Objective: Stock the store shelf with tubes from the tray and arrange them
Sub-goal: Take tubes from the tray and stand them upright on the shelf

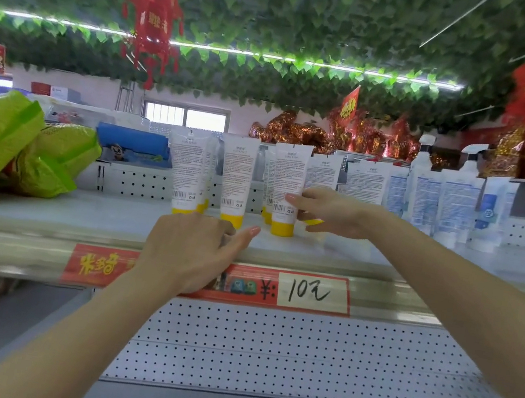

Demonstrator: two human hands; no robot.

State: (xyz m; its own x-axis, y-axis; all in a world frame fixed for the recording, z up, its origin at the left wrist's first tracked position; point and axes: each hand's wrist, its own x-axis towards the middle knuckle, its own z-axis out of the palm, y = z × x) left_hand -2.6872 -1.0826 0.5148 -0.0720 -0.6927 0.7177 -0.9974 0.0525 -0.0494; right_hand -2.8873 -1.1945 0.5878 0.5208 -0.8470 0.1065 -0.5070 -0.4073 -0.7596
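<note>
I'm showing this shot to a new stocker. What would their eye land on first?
The row of white tubes with yellow caps stands cap-down on the shelf, with the right hand reaching in among them and the left hand at the front edge. Below them is the red price tag with a handwritten 10. Overhead, a red lantern hangs from the leafy ceiling.

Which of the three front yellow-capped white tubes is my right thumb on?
The rightmost white plastic tube with yellow cap: the right hand lays its thumb across its lower label, while the other two stand further left.
</note>
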